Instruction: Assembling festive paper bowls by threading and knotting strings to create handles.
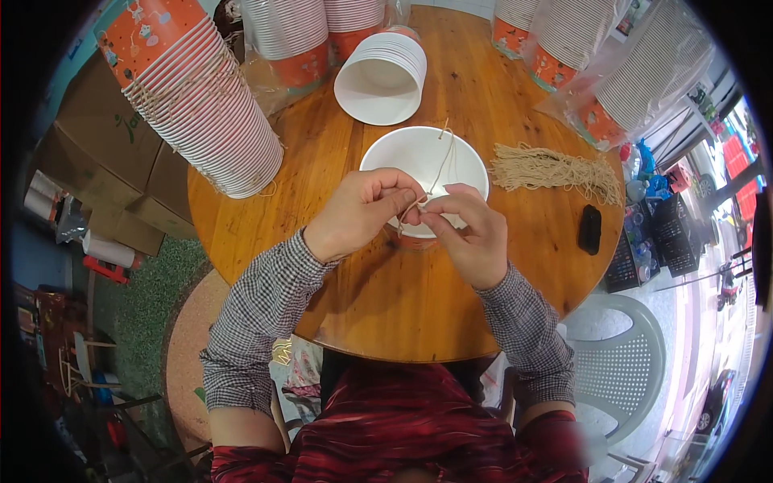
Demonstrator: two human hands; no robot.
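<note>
A white paper bucket (385, 151) with an orange outside stands upright on the table in front of me. A thin tan cord (442, 165) passes through its far rim and runs across the opening toward the near rim. My left hand (372, 211) pinches the cord between thumb and fingers above the near rim. Opposite it, my right hand (471, 229) pinches the same cord close by, and the two sets of fingertips almost meet. A small loop of cord shows between them. The exact knot or hole there is hidden by my fingers.
On the wooden table (386, 322), a leaning stack of corded buckets (213, 113) stands left. A short bucket stack (382, 76) lies sideways behind. A bundle of tan cords (555, 173) and a black object (589, 229) lie right. Wrapped bucket stacks (644, 80) line the back.
</note>
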